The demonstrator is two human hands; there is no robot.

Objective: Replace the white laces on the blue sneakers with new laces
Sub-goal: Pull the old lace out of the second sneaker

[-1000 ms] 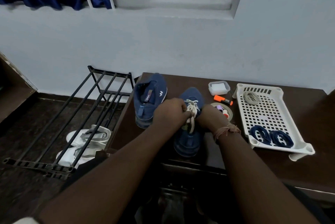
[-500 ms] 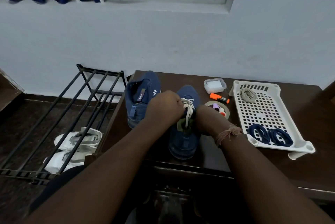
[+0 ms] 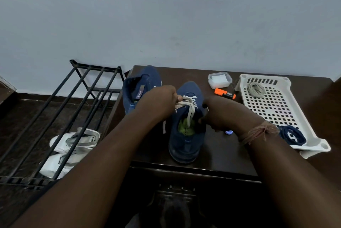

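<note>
Two blue sneakers stand on the dark table. The near sneaker points away from me and carries a white lace. My left hand pinches that lace at the shoe's left upper eyelets and draws it sideways. My right hand grips the shoe's right side at the collar. The other blue sneaker stands behind my left hand, partly hidden. A coiled dark blue lace lies in the white perforated tray, with a grey coiled lace at its far end.
An orange highlighter and a small clear lidded box lie behind the shoes. A black metal rack stands left of the table over white sandals. The wall is close behind the table.
My left hand has pulled the white lace out to the left, loosening it. My right hand slid from the lace to the shoe's right side. The camera tilted down slightly.
</note>
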